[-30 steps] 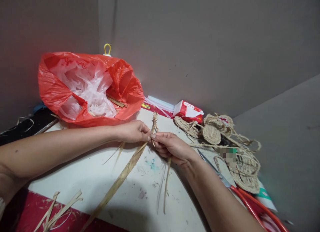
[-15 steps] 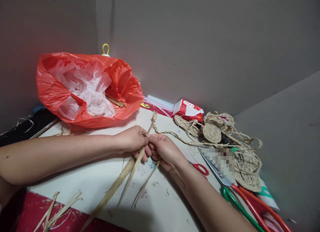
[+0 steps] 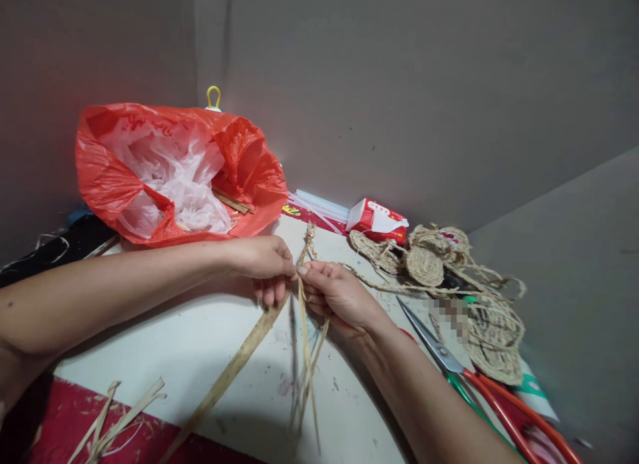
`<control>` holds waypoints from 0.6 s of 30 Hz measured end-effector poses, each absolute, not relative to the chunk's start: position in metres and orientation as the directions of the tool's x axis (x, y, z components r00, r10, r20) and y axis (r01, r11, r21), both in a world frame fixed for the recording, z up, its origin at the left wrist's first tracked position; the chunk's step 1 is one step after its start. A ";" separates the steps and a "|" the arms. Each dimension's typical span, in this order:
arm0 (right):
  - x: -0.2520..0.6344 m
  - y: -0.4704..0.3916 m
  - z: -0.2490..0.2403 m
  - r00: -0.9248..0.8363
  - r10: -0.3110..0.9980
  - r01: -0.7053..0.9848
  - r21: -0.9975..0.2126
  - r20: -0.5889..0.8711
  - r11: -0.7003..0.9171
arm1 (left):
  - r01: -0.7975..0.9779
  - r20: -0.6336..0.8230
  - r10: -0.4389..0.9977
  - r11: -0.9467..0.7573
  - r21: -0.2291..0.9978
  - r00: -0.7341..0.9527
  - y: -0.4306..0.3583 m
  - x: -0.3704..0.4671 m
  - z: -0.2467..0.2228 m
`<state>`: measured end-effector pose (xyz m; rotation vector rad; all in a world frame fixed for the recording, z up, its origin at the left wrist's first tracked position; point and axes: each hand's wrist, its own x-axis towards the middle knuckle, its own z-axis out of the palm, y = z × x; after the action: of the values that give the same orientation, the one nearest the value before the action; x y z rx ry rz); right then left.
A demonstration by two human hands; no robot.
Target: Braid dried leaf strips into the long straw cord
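Over the white tabletop, my left hand [image 3: 267, 264] pinches a braided cord of dried plant fibre [image 3: 308, 241] where its loose strips part. A wide tan strip [image 3: 234, 351] runs from under its fingers toward the front left. Close against it, my right hand [image 3: 342, 296] is closed, thumb and forefinger pinching the narrow strips [image 3: 305, 347] at the same spot. Their thin ends hang down below the hand. Beyond the fingers, the finished braid trails right toward several coiled woven fibre pieces [image 3: 424, 267]. The exact crossing of the strips is hidden by the fingertips.
A red plastic bag [image 3: 180, 171] with white plastic inside stands at the back left. Large scissors [image 3: 449, 361] with red and green handles lie at right. A red tissue pack [image 3: 378, 220] sits at the back. Loose strips [image 3: 117, 424] lie front left.
The narrow strips have swung to the right and now hang under my right hand. The wide strip alone stays on the left. My left hand has shifted slightly up, its fingers more curled.
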<state>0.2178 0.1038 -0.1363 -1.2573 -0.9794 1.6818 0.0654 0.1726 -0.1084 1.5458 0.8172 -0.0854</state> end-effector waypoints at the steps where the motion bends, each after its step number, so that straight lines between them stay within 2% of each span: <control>1: 0.220 0.104 -0.136 -0.199 0.915 -0.121 -0.918 -0.350 -0.377 | 0.538 -0.517 0.414 0.075 0.839 0.749 0.177 0.064 -0.109; 6: 0.233 0.108 -0.136 -0.238 0.897 0.059 -0.927 -0.374 -0.371 | 0.571 -0.538 0.343 0.004 0.821 0.770 0.197 0.054 -0.107; 8: 0.237 0.110 -0.137 -0.254 0.886 0.105 -0.922 -0.388 -0.374 | 0.601 -0.544 0.375 -0.043 0.798 0.750 0.204 0.050 -0.105; 10: 0.239 0.111 -0.137 -0.270 0.876 0.135 -0.916 -0.400 -0.377 | 0.647 -0.516 0.486 -0.143 0.749 0.705 0.208 0.047 -0.102; 11: 0.240 0.111 -0.138 -0.275 0.872 0.148 -0.915 -0.404 -0.376 | 0.666 -0.438 0.597 -0.229 0.710 0.672 0.208 0.047 -0.102; 13: 0.240 0.111 -0.138 -0.279 0.870 0.164 -0.913 -0.406 -0.374 | 0.685 -0.104 0.810 -0.411 0.601 0.577 0.205 0.049 -0.102; 15: 0.240 0.111 -0.138 -0.281 0.870 0.163 -0.913 -0.406 -0.373 | 0.661 0.219 0.850 -0.514 0.547 0.480 0.195 0.055 -0.106; 16: 0.239 0.111 -0.138 -0.280 0.871 0.157 -0.914 -0.404 -0.373 | 0.624 0.268 0.847 -0.522 0.581 0.458 0.188 0.059 -0.108; 17: 0.239 0.110 -0.138 -0.279 0.873 0.147 -0.916 -0.400 -0.373 | 0.573 0.226 0.852 -0.492 0.656 0.473 0.181 0.063 -0.112; 18: 0.238 0.110 -0.138 -0.276 0.876 0.137 -0.918 -0.395 -0.371 | 0.519 0.116 0.850 -0.415 0.747 0.514 0.173 0.068 -0.116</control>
<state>0.2384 0.1102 -0.1375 -1.4069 -1.2810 1.7038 0.0676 0.1731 -0.1156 2.0987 1.1119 0.6498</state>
